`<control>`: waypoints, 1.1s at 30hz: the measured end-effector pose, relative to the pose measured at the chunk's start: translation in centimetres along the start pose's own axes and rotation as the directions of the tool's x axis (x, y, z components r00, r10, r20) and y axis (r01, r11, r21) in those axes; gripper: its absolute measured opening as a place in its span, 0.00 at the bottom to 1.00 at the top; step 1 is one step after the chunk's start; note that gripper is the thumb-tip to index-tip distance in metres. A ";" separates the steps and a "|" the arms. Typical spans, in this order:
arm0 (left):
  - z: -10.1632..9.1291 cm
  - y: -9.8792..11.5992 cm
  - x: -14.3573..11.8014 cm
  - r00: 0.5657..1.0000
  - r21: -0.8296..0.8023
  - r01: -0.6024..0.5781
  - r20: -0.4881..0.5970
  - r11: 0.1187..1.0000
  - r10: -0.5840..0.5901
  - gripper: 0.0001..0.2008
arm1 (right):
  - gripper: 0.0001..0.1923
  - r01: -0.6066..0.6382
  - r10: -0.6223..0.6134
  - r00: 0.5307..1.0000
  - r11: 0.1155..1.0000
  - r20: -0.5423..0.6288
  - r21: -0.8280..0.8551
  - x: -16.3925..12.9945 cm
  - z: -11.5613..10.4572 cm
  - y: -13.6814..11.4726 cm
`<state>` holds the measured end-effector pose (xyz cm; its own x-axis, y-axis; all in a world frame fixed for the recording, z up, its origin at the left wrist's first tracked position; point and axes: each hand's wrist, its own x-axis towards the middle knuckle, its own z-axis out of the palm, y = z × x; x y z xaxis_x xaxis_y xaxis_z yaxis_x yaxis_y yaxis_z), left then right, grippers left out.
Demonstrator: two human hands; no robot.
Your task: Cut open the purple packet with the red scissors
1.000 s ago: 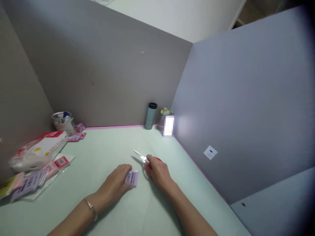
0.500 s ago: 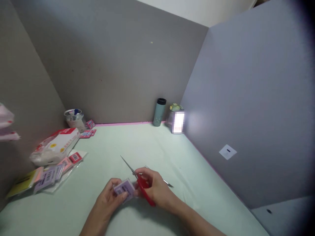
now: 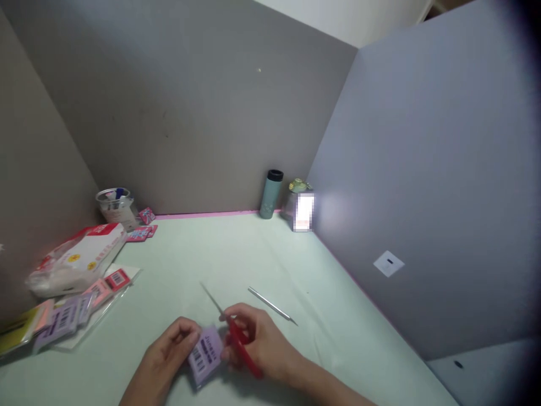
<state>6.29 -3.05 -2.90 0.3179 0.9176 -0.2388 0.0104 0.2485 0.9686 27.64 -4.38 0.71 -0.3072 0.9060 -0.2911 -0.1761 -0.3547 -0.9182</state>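
The left hand (image 3: 169,352) pinches a small lilac packet with a printed barcode label (image 3: 205,354) between thumb and fingers (image 3: 186,332), holding it just above the pale green tabletop (image 3: 220,254) at the near edge. The right hand (image 3: 257,344) grips a pair of red-handled scissors (image 3: 236,338), fingers closed around the handles; the thin steel blades (image 3: 211,297) point up and to the left, away from the body, and whether they are parted cannot be told because of blur. To cut cleanly, judge that the packet should be held taut by one edge, with the left fingertips well clear of the cutting line, and the blades brought square to the packet's top edge so that only the margin is trimmed and the barcode stays intact. Keep both wrists low over the tabletop for steadiness. A slim metal rod (image 3: 273,305) lies loose just beyond the right hand; avoid knocking it. More labelled packets in a clear plastic sleeve (image 3: 76,307) lie well apart at the left.
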 end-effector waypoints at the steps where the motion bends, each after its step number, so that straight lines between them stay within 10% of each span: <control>1: -0.1 0.0 0.0 1.000 0.018 -0.013 -0.016 1.000 0.013 0.24 | 0.37 -0.018 0.018 1.000 1.000 0.026 0.006 -0.1 0.3 0.3; 8: 0.3 -0.1 -0.1 0.997 -0.048 0.044 -0.060 0.998 -0.046 0.23 | 0.23 0.128 -0.122 0.992 0.941 0.039 -0.314 -1.0 -0.4 -0.6; 13: 0.3 0.2 -0.3 0.981 -0.183 0.153 -0.090 0.971 -0.171 0.24 | 0.14 0.001 -0.444 0.887 0.283 -0.130 -0.959 -1.5 -4.2 -2.7; 17: 1.1 0.8 -0.5 0.975 -0.240 0.169 -0.101 0.956 -0.198 0.25 | 0.09 -0.164 -0.372 0.911 0.068 -0.177 -0.984 -0.8 -6.4 -3.0; 22: 2.1 0.4 -0.3 0.974 -0.288 0.099 -0.167 0.953 -0.151 0.31 | 0.11 -0.205 -0.426 0.871 0.141 -0.246 -0.968 -0.5 -6.7 -3.9; 28: 2.2 -1.1 -0.1 0.996 -0.294 -0.021 -0.085 0.956 -0.004 0.27 | 0.21 0.189 -0.247 0.965 0.881 -0.082 -0.433 -1.0 -2.7 -2.9; 33: 2.2 -0.8 -0.3 0.993 -0.209 -0.112 -0.049 0.971 0.104 0.23 | 0.23 0.204 -0.214 0.977 0.954 -0.020 -0.219 -1.0 -0.8 -1.7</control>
<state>8.33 -4.19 -3.50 0.2708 0.9524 -0.1398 -0.2238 0.2035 0.9532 29.00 -4.45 2.30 -0.2436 0.9654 -0.0933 -0.0265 -0.1028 -0.9944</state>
